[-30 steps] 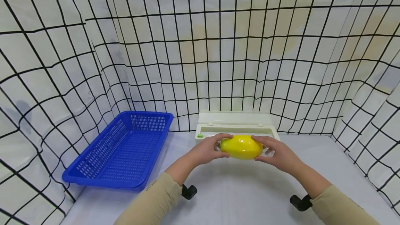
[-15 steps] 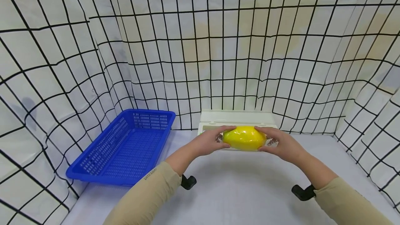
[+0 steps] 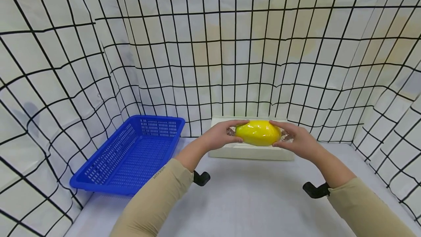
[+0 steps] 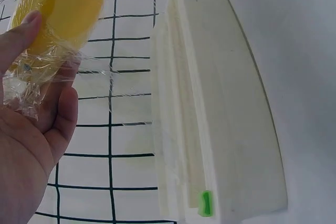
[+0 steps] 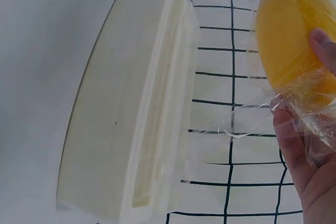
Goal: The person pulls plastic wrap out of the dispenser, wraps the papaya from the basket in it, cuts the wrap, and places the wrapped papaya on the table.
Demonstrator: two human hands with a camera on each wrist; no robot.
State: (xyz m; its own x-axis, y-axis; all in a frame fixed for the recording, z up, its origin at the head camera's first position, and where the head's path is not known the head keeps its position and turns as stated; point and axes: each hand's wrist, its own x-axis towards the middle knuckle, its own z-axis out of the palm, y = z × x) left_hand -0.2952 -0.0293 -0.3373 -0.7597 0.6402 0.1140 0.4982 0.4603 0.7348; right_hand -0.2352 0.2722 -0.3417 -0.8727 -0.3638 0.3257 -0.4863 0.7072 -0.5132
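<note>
A yellow mango-like fruit (image 3: 258, 133) hangs level in the air, wrapped in clear plastic film with crumpled ends. My left hand (image 3: 218, 135) grips its left end, thumb and fingers on opposite sides. At the other end, my right hand (image 3: 300, 140) pinches it the same way. The wrist views show loose cling film (image 4: 50, 61) bunched at the palms. Behind and below the fruit stands a long white cling film dispenser (image 3: 250, 153), its lid raised at the back. A green slider (image 4: 205, 203) sits near one end of the dispenser in the left wrist view.
A blue slotted plastic basket (image 3: 131, 156) stands at the left on the white tabletop (image 3: 250, 200). White walls with black grid netting (image 3: 243, 54) enclose the back and sides. Black wrist mounts (image 3: 201, 178) stick out below the forearms.
Both hands have raised the wrapped fruit together, so it now covers the dispenser's lid and opening in the head view. The dispenser's front face has come into view below it. The basket stays put.
</note>
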